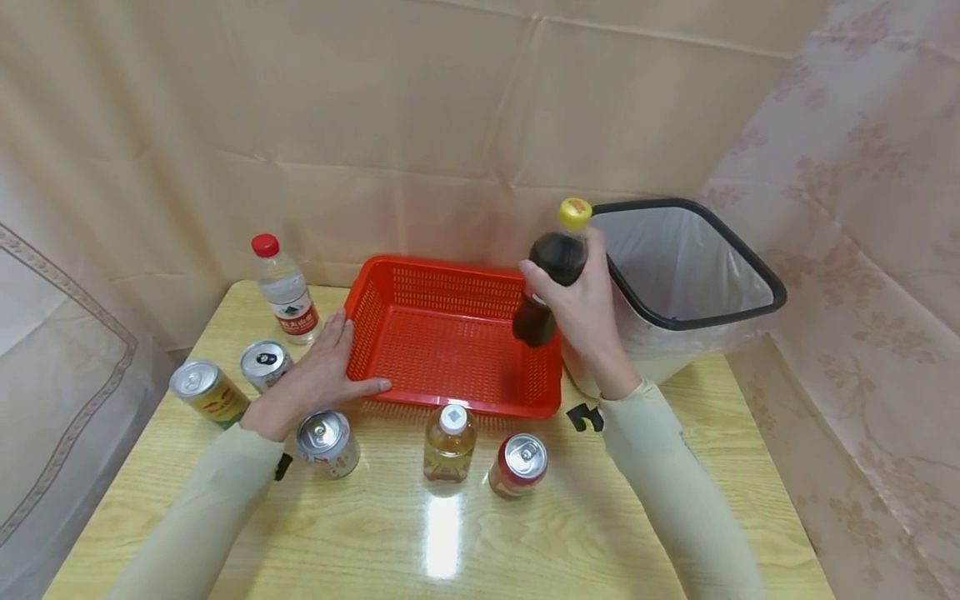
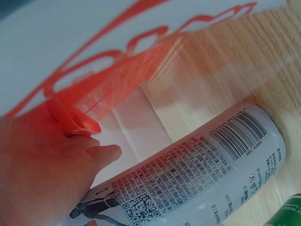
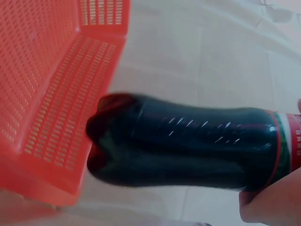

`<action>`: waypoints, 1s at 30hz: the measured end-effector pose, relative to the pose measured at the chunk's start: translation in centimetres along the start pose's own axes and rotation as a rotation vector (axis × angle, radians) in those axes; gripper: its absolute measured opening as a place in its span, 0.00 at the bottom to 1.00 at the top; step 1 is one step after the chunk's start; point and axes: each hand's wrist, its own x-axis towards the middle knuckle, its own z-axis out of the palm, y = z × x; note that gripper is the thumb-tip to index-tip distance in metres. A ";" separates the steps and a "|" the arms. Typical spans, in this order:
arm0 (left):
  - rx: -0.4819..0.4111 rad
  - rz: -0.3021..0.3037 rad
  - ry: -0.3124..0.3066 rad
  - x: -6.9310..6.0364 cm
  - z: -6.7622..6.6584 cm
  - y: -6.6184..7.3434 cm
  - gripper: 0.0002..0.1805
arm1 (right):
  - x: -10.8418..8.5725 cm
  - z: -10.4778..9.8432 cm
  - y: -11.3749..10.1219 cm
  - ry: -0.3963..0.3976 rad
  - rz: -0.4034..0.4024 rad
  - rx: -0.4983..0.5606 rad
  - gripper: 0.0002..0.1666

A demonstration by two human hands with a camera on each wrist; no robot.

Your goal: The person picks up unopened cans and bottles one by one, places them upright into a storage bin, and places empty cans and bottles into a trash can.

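Right hand (image 1: 583, 312), right of centre in head view, wrapped around dark bottle (image 1: 562, 258); bottle tilted, yellow cap up, base overlapping right end of red basket (image 1: 442, 352) mid-frame. Left hand (image 1: 318, 367), left of centre, fingers extended along basket's left rim, thumb spread across front corner. Black-rimmed bin (image 1: 693, 321) at right of frame. Clear bottle (image 1: 291, 302), yellow can (image 1: 217, 402), silver-topped can (image 1: 262, 367) at left; white can (image 1: 333, 450), amber bottle (image 1: 448, 457), red can (image 1: 516, 473) across lower middle of desk (image 1: 600, 525).
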 end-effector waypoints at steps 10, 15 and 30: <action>-0.005 -0.003 0.009 -0.1 0.0 0.0 0.74 | 2.9 1.5 2.4 -0.061 0.071 -0.121 0.41; -0.004 -0.001 0.014 0.0 -0.1 0.1 0.74 | 4.1 2.4 4.2 -0.089 0.134 -0.207 0.41; -0.026 -0.029 -0.019 -0.1 0.2 0.4 0.74 | 5.5 3.4 8.2 -0.187 0.290 -0.269 0.47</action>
